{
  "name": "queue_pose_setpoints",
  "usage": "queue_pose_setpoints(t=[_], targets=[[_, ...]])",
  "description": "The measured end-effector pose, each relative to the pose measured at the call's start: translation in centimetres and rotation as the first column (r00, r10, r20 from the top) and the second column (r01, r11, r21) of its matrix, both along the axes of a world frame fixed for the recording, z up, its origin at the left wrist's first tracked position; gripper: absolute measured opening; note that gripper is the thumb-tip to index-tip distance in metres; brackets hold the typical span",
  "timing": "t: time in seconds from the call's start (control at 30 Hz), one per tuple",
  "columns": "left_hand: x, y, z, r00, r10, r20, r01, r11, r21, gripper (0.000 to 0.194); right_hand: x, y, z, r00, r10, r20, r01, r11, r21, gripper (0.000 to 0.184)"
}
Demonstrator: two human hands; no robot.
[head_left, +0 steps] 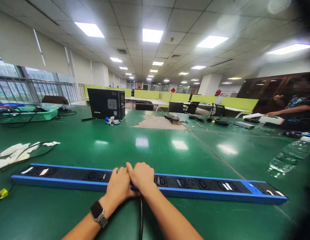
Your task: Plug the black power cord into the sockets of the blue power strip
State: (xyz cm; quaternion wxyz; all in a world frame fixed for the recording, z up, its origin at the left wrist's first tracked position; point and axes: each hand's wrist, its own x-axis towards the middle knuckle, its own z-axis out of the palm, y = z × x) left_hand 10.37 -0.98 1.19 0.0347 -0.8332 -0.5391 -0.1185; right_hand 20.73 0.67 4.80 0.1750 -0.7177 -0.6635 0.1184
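A long blue and black power strip (195, 186) lies across the green table (150, 150) in front of me, with several sockets along its top. Both hands are closed together at its middle. My left hand (118, 186), with a watch on the wrist, and my right hand (143, 176) press on a black plug that is mostly hidden under the fingers. Its black cable (140, 216) runs from under my hands toward me between my forearms.
A clear water bottle (290, 156) lies at the right. White cloth and black wires (22, 151) sit at the left, a green basket (27, 114) and a black computer case (106, 103) farther back. Another person (295, 110) works at the far right.
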Motion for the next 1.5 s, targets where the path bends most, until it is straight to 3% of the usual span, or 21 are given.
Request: queue_pose_setpoints(t=[0.13,0.27,0.3,0.37,0.43,0.57,0.67,0.77,0.83,0.9,0.97,1.03,1.1,1.2,1.37,1.5], targets=[[0.2,-0.2,0.3,0.999,0.013,-0.05,-0.012,1.0,0.025,0.054,1.2,-0.4,-0.2,0.992,0.011,-0.127,-0.003,0.998,0.065,0.053],[0.2,-0.2,0.2,0.999,0.01,-0.034,-0.009,0.999,0.031,0.052,5.3,-2.5,-0.8,0.956,0.186,-0.228,-0.152,0.976,0.155,0.035],[0.2,-0.2,0.1,1.0,0.009,-0.03,-0.008,1.0,0.03,0.052,6.3,-3.2,-1.0,0.93,0.273,-0.247,-0.238,0.958,0.162,0.033],[0.1,-0.1,0.0,1.0,0.013,-0.026,-0.012,1.0,0.027,0.052,7.8,-4.2,-1.6,0.831,0.499,-0.246,-0.46,0.865,0.201,0.046],[0.1,0.0,-0.2,1.0,0.013,-0.022,-0.012,0.999,0.037,0.051,8.2,-4.5,-2.2,0.811,0.562,-0.162,-0.521,0.82,0.235,0.058],[0.2,0.0,-0.4,0.999,0.02,-0.026,-0.019,0.998,0.059,0.049,6.6,-3.6,-4.0,0.938,0.341,0.064,-0.341,0.868,0.362,0.024],[0.2,-0.1,-0.4,0.999,0.028,-0.03,-0.025,0.997,0.07,0.045,5.3,-3.0,-5.0,0.964,0.254,0.078,-0.259,0.832,0.491,0.024],[0.2,-0.2,-0.4,0.999,0.026,-0.029,-0.024,0.997,0.074,0.05,4.6,-2.9,-4.7,0.954,0.238,-0.184,-0.088,0.805,0.587,0.032],[0.1,-0.1,-0.4,1.0,0.012,-0.027,-0.01,0.998,0.07,0.061,4.7,-3.0,-3.7,0.853,0.181,-0.49,0.15,0.814,0.561,0.04],[0.0,0.0,-0.4,1.0,0.002,-0.028,0.0,0.997,0.071,0.071,5.6,-3.2,-2.7,0.725,0.138,-0.675,0.29,0.828,0.481,0.042],[0.0,0.1,-0.5,0.999,0.006,-0.034,-0.003,0.997,0.074,0.074,7.8,-3.7,-2.2,0.729,0.137,-0.67,0.26,0.851,0.457,0.04],[0.0,0.2,-0.6,0.999,0.008,-0.044,-0.005,0.997,0.075,0.076,11.1,-4.4,-2.5,0.823,0.101,-0.559,0.206,0.864,0.459,0.039],[0.1,0.2,-0.6,0.998,0.007,-0.055,-0.003,0.997,0.073,0.077,14.4,-5.1,-3.4,0.892,0.034,-0.451,0.195,0.87,0.452,0.038],[0.1,0.2,-0.6,0.998,0.011,-0.056,-0.007,0.997,0.072,0.076,17.3,-5.8,-4.9,0.95,0.056,-0.306,0.097,0.881,0.463,0.037],[0.0,0.1,-0.6,0.999,0.007,-0.044,-0.004,0.998,0.068,0.076,16.5,-5.4,-5.6,0.989,0.071,-0.13,0.009,0.848,0.529,0.035],[0.1,0.1,-0.6,0.999,0.015,-0.042,-0.012,0.997,0.072,0.076,16.0,-5.1,-5.3,0.982,0.155,-0.104,-0.078,0.846,0.527,0.033]])
